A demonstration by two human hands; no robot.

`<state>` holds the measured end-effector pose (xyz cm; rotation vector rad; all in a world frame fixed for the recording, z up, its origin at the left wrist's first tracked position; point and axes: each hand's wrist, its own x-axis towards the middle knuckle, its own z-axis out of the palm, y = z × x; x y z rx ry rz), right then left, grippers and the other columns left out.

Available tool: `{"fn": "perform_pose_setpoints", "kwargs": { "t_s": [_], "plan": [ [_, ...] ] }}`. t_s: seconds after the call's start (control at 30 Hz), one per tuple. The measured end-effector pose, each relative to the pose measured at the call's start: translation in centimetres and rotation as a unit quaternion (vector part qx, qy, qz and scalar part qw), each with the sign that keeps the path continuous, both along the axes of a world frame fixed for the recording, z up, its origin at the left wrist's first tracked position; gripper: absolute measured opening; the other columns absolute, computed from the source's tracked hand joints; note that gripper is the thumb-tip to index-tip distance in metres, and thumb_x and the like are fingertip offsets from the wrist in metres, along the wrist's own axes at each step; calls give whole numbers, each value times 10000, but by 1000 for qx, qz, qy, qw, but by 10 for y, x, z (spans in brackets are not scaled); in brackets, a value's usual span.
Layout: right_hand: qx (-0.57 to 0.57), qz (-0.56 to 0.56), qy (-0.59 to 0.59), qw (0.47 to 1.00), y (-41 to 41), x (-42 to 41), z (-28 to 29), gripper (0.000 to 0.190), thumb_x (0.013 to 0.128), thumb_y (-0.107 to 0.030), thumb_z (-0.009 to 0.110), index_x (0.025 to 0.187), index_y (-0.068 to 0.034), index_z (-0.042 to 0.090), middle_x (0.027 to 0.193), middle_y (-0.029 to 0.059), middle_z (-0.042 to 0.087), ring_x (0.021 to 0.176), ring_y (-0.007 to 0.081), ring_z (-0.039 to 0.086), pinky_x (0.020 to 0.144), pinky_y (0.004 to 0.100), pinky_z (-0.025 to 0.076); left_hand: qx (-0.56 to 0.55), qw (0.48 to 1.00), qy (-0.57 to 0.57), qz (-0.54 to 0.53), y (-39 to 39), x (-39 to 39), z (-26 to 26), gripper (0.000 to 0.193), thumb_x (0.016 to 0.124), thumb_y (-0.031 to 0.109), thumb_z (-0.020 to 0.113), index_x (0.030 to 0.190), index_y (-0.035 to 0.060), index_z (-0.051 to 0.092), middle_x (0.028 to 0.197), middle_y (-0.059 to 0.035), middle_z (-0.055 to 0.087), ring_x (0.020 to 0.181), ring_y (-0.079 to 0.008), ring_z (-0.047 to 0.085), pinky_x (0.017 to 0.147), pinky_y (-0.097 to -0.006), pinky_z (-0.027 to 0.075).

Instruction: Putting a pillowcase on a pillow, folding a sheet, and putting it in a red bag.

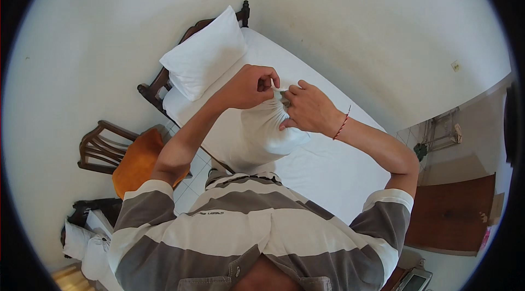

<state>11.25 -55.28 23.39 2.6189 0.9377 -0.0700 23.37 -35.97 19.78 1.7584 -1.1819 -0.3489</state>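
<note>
A stuffed white cloth bag or case (264, 137) stands in front of me over the bed, its top gathered into folds. My left hand (251, 86) is at the left of its gathered neck, thumb and index finger pinching a thin white strip of cloth or cord (280, 89). On the right side of the neck, my right hand (309, 106) has its fingers curled at the other end of that strip, with the thumb pressed against the folds. A red and white string bracelet (341, 128) circles my right wrist. The bag's underside is hidden.
A bed with a white sheet (328, 168) lies beneath, a white pillow (207, 55) leaning on its dark wooden headboard (156, 90). To the left are a wooden chair (100, 147), an orange cushion (139, 164) and white bundles (96, 254). A brown wooden table (451, 213) is at right.
</note>
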Motion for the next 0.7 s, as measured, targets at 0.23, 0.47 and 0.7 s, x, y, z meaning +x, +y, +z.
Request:
{"fn": "perform_pose_setpoints", "kwargs": {
  "t_s": [0.23, 0.47, 0.7],
  "plan": [
    [35, -17, 131, 991, -1, -1, 28, 621, 954, -589, 591, 748, -19, 729, 924, 95, 706, 1013, 242, 561, 915, 380, 402, -19, 1000, 16, 11, 1, -2, 4, 140, 803, -26, 647, 938, 13, 641, 619, 3, 561, 569, -62, 465, 555, -251, 396],
    [73, -95, 190, 975, -2, 1, 16, 571, 984, -542, 588, 897, 10, 700, 934, 117, 700, 1058, 306, 543, 932, 429, 393, -10, 999, 31, 12, -3, -4, 4, 140, 806, -25, 648, 940, 16, 646, 619, 8, 558, 572, -55, 459, 554, -245, 388],
    [169, -97, 296, 935, -17, 7, 29, 495, 960, -493, 665, 1090, -20, 598, 924, 104, 625, 972, 282, 567, 899, 438, 392, -24, 999, 31, 0, -5, 0, 1, 140, 816, -30, 641, 947, 21, 645, 625, 17, 557, 581, -48, 463, 564, -239, 389]
  ]
}}
